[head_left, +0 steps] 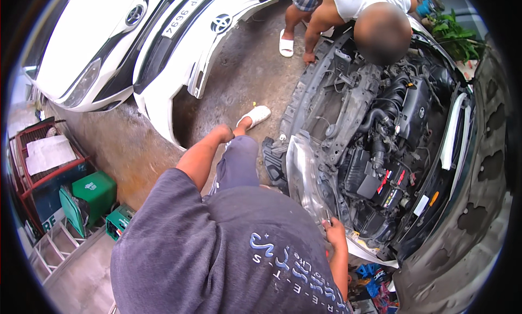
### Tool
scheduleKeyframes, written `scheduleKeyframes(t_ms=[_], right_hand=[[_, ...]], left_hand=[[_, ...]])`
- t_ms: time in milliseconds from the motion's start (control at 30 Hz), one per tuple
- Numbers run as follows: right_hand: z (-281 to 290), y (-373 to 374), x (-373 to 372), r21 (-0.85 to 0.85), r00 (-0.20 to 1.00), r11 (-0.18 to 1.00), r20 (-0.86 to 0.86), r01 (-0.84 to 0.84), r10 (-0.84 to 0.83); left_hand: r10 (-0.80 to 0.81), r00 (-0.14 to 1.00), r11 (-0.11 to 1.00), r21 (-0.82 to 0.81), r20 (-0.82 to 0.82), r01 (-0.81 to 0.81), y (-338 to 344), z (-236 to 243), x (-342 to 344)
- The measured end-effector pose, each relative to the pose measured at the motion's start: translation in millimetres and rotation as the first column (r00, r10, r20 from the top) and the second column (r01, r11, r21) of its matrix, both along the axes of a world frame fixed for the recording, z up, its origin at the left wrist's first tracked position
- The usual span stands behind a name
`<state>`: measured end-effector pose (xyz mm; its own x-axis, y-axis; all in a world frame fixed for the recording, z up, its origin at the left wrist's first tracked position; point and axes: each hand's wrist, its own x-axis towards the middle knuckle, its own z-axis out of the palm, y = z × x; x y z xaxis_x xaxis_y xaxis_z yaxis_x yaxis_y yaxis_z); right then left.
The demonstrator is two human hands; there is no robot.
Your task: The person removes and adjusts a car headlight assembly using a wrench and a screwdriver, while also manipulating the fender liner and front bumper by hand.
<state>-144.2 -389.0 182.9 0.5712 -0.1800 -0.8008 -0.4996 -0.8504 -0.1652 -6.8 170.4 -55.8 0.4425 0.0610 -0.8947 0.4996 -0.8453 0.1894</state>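
My left hand (222,133) hangs above my leg, its fingers curled; whether it holds anything is hidden. My right hand (334,230) is closed on a small object I cannot make out, at the lower end of a clear headlight (305,182). The headlight sits at the near corner of an open engine bay (394,124), where a black battery (387,190) and hoses show. The front metal frame (318,99) is exposed.
A co-worker (348,1) leans over the car's far side, a hand at the front frame. A detached white bumper (163,58) lies beside a white car (76,48). Green bins (92,192) and a ladder (54,249) are at left; the raised hood (473,205) is at right.
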Motion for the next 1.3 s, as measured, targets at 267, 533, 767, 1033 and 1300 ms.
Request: scheduleKeyframes(t_ms=[267, 533, 767, 1033, 1300], right_hand=[[-10.6, -4.8, -15.9, -0.017, 0.985, 0.999, 0.165, -0.043, 0.045], [-5.0, -16.3, -32.8, -0.013, 0.962, 0.999, 0.269, 0.049, -0.044], [-3.2, -29.8, -69.6, 0.008, 0.972, 0.987, 0.172, 0.162, -0.161], [-30.8, -56.1, -144.9, 0.060, 0.932, 0.972, 0.276, 0.227, -0.235], [-58.3, -69.8, -173.8, 0.028, 0.906, 0.954, 0.304, 0.300, -0.294]], left_hand=[[0.022, 0.998, 1.000, 0.000, 0.065, -0.022, -17.8, 36.5, 28.8], [-0.173, 0.975, 0.985, 0.026, 0.138, 0.171, -37.9, 46.6, 46.0], [-0.328, 0.909, 0.945, 0.097, 0.257, 0.314, -56.5, 63.8, 73.1], [-0.283, 0.923, 0.958, 0.025, 0.260, 0.287, -116.7, 104.7, 105.1], [-0.309, 0.867, 0.937, -0.034, 0.390, 0.349, -146.7, 124.7, 109.2]])
